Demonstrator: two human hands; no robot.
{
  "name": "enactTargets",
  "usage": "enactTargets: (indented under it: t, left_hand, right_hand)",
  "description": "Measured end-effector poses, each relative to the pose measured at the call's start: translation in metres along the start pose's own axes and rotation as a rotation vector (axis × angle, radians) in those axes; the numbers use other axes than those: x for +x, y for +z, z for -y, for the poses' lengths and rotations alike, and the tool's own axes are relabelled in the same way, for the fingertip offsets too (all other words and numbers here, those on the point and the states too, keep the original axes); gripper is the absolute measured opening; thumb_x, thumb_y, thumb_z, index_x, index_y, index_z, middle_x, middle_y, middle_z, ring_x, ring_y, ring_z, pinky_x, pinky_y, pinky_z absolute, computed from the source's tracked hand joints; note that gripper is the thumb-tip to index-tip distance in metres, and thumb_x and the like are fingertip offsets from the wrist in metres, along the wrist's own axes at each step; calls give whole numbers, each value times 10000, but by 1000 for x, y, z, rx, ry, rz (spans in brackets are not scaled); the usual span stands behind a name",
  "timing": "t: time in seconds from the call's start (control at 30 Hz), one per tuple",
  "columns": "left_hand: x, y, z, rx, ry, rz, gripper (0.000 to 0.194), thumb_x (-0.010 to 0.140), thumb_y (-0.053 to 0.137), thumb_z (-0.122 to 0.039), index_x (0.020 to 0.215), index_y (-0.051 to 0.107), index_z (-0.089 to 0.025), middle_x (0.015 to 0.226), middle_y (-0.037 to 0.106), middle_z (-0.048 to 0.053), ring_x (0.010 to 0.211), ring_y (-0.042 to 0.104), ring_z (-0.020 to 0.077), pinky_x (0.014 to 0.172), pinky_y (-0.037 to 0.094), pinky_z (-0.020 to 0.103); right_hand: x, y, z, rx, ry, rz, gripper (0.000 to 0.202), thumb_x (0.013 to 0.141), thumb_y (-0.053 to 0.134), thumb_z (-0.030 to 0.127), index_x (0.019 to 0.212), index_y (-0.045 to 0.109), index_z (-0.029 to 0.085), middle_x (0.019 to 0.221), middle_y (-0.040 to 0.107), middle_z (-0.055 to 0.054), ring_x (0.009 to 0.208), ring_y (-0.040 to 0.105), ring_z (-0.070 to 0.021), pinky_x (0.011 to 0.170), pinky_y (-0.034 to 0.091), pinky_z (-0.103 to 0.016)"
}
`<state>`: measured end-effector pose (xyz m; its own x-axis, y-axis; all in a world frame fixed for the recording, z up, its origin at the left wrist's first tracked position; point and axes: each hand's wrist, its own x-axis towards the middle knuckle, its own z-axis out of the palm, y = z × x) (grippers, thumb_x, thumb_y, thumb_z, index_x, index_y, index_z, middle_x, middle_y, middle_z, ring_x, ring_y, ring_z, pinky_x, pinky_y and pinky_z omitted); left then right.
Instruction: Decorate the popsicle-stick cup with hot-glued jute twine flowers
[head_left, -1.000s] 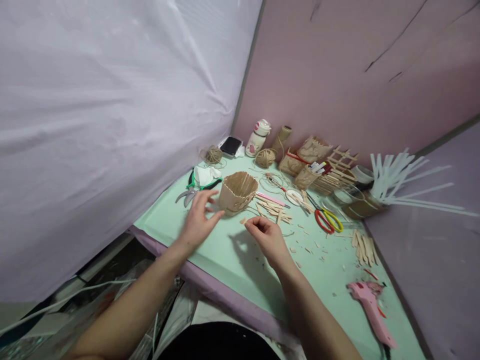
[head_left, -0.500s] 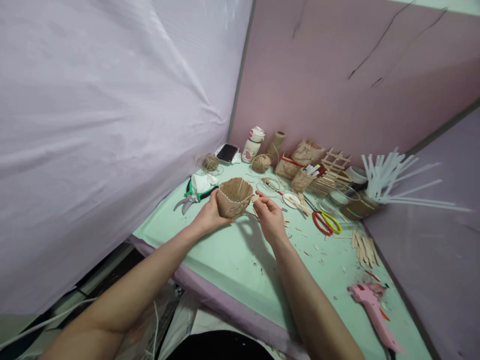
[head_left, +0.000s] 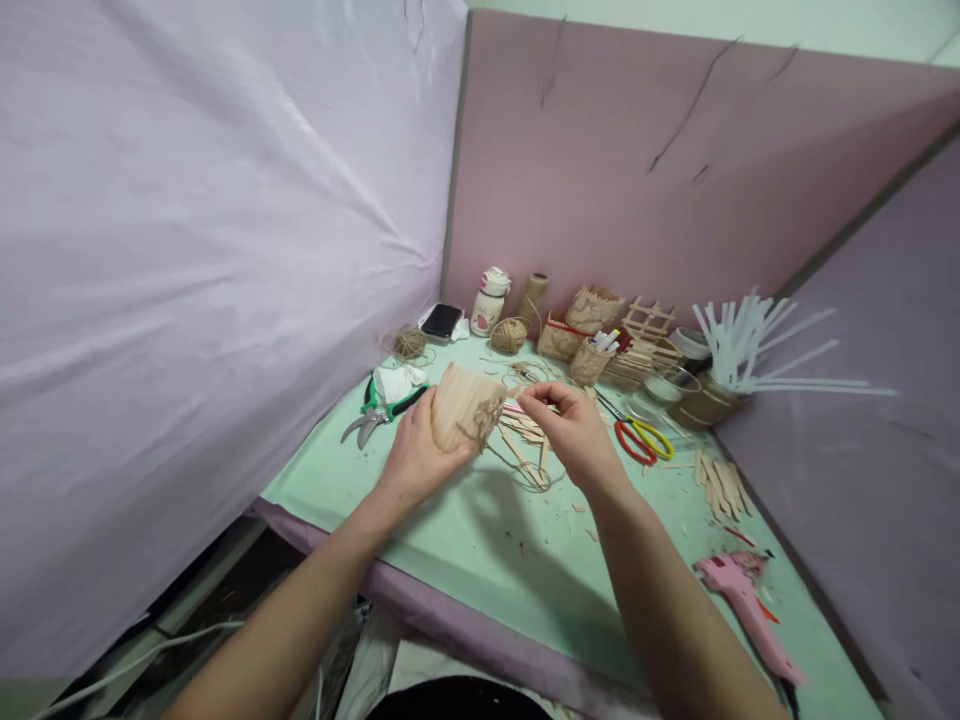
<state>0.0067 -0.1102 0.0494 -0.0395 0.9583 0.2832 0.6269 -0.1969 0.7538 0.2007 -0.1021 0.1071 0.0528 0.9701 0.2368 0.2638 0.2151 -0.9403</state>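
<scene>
Head view, wooden cup: the cup point(head_left: 463, 408) is up off the green tabletop point(head_left: 442, 525), tipped over, with its plain side and a patch of raised decoration showing.
Left hand: the left hand point(head_left: 421, 455) is clamped round the cup, thumb along the low side.
Right hand: just right of the cup, the right hand point(head_left: 564, 425) has thumb and fingertips together on a tiny pale piece point(head_left: 513, 394), too small to say what exactly.
Craft sticks: the loose craft sticks point(head_left: 526, 428) lie right of the cup, with twine point(head_left: 517, 464) looping below it.
Cutters: green-handled pruning shears point(head_left: 369, 420) sit left of the cup, red-and-yellow scissors point(head_left: 643, 441) well off to its right.
Pink glue gun: the glue gun point(head_left: 754, 612) lies well apart from the cup, lower right.
Bottle: the white bottle point(head_left: 490, 303) stands behind the cup.
</scene>
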Motion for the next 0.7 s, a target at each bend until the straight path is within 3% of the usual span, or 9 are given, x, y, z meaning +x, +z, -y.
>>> enactTargets:
  t: [0.1,0.2,0.43,0.7]
  left_hand:
    - [-2,10,-5,109,-7,-4,881,683,678,-376,1457,336,-129,1308,525,187,1246,484,374,1029,406,498]
    - [-3,19,-7,181,12,-20,889,696,686,-400,1454,337,-91,1260,522,203,1226,476,386,1029,394,504]
    - [-10,35,-6,252,121,-93,852,743,687,-428,1444,345,-85,1158,536,191,1129,487,365,971,423,496]
    - [-13,37,-2,299,151,-117,836,752,681,-402,1444,351,-69,1136,538,186,1104,488,356,963,436,490]
  right_hand:
    - [0,0,20,-212,-38,172,158,752,646,332,695,660,185,665,600,15,617,491,-127,618,387,-266]
    - [6,8,23,-376,-30,278,113,746,607,240,666,665,187,636,614,16,592,505,-125,577,359,-255]
    - [14,18,9,-623,-33,335,123,729,592,183,646,681,201,637,650,1,599,546,-136,536,319,-249]
    - [13,19,11,-814,-24,388,170,766,568,222,619,652,208,673,682,-21,605,543,-151,571,301,-276]
